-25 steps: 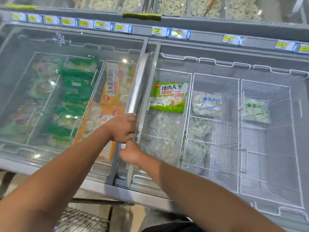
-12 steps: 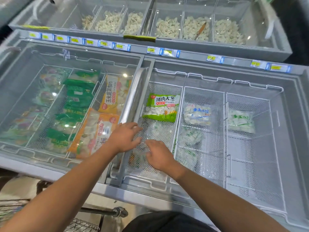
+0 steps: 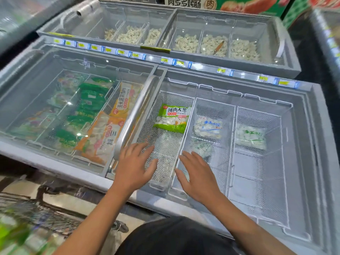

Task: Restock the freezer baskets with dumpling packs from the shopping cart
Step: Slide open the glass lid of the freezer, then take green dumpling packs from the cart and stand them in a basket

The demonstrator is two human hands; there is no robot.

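Your left hand point(image 3: 133, 167) and your right hand point(image 3: 197, 176) both hover over the near edge of the freezer point(image 3: 117, 188) with fingers spread and relaxed, holding nothing; the left one sits just right of the near end of the sliding lid's metal handle point(image 3: 137, 115), the right one over the wire divider between the first and second mesh baskets. Between your two hands lies the near part of the first mesh basket point(image 3: 161, 144), and farther along in that same basket rests the green dumpling pack point(image 3: 173, 118), well beyond your fingertips and touching neither hand. In the next basket to the right, a clear white pack with blue lettering point(image 3: 208, 127) lies at about the same far position, and in the rightmost basket sits a clear pack with green lettering point(image 3: 251, 137); the near halves of those two baskets show bare mesh and, beneath it, some frosted packs too blurred to read. To the left, under the closed glass lid, you have orange packs point(image 3: 104, 138) beside the handle, then a row of dark green packs point(image 3: 88, 105), then pale packs at the far left that are hard to make out. Beyond the freezer, price tags point(image 3: 136, 55) line the rim, and bins of loose dumplings point(image 3: 213, 45) stand behind them. At the near left, the shopping cart point(image 3: 31, 218) shows its wire rim, with blurred green packs inside.
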